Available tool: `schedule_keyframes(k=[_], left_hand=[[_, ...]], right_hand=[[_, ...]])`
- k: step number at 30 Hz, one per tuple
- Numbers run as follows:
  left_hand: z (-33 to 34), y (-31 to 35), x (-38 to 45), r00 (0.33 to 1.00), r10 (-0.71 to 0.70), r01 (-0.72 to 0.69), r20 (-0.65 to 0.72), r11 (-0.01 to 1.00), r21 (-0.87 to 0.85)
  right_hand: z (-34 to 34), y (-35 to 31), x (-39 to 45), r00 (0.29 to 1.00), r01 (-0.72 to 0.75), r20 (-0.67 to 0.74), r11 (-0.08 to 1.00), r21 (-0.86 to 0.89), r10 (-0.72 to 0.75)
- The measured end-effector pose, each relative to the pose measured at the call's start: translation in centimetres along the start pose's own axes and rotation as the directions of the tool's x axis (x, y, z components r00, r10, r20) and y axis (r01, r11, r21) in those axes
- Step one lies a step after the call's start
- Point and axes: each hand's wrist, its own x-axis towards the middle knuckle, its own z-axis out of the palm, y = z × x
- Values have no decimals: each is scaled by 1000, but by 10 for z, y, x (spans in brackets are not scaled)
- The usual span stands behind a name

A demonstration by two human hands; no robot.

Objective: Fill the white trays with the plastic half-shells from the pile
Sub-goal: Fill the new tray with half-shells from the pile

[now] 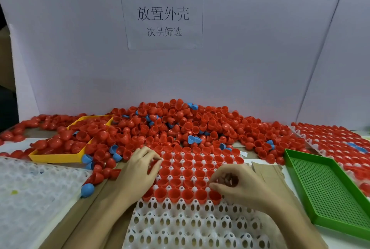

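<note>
The head camera looks down on a desk [66, 226] backed by a pale partition [240, 58] that carries a paper sign [163, 17] printed in Chinese characters. Along the desk's far edge, against the partition, lies a wide pile of red half-shells [192, 124] with a few blue half-shells [193, 139] scattered through it. A white tray [192, 222] with rows of perforated cups sits at the middle of the near edge. Its far rows hold red shells [187, 172] set open side up; its nearer rows show bare white cups.

The left hand [138, 170] rests over the left side of the tray's filled rows, fingers bent, with the tips gathered at a shell near the tray's far left corner. Whether those fingers actually pinch that shell cannot be told. The right hand [234, 182] hovers over the right side of the filled rows, fingers curled inward round something dark in the palm; what it grips is too blurred to name.

A yellow tray [58, 157] heaped with red shells lies at the left, its far end buried in the pile. Nearer the left edge is a stack of empty white trays [30, 194], with a loose blue shell [87, 189] just beside it. A green perforated tray [328, 188] lies at the right. Beyond it, at the far right corner, is a filled white tray [338, 140] of red shells.
</note>
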Motion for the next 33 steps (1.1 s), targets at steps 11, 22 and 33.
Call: schedule_keyframes(k=[11, 22, 33], left_hand=[[-15, 6, 3, 992, 107, -102, -67, 992, 73], [-15, 8, 2, 976, 209, -195, -56, 962, 190], [-20, 15, 2, 978, 190, -173, -82, 968, 179]], right_hand=[[-22, 13, 48, 936, -157, -342, 971, -180, 88], [-20, 61, 144, 939, -338, -81, 846, -412, 336], [-28, 39, 102, 948, -201, -268, 975, -93, 170]])
